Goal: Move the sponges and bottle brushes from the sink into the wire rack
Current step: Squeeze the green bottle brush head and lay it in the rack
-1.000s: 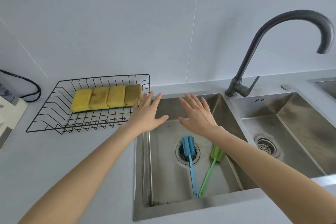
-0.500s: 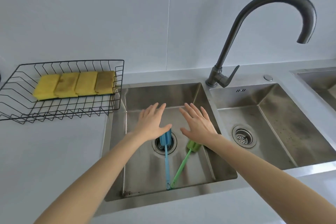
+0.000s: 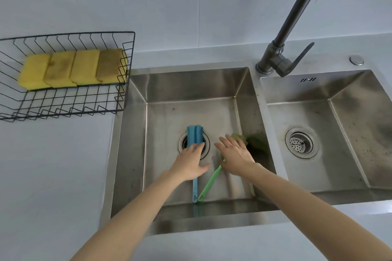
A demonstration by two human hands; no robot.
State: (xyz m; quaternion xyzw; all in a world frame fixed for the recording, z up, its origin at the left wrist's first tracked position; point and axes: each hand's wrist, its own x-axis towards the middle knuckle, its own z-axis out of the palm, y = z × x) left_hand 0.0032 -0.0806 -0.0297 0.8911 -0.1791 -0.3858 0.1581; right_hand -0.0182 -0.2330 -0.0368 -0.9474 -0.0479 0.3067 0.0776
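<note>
four yellow rectangular sponges [image 3: 72, 69] already sit in the black wire rack [image 3: 125, 74] on the grey bench [image 3: 53, 165]. two brushes left in the steel sink [image 3: 191, 85]. left hand [image 3: 188, 163] lies open over the blue foam bottle brush [image 3: 194, 133], right hand [image 3: 236, 155] open over the green foam bottle brush [image 3: 209, 184], neither closed on a handle yet. risk: handle tips meet at the near wall, so lifting one may drag the other; wet plastic could slip.
</note>
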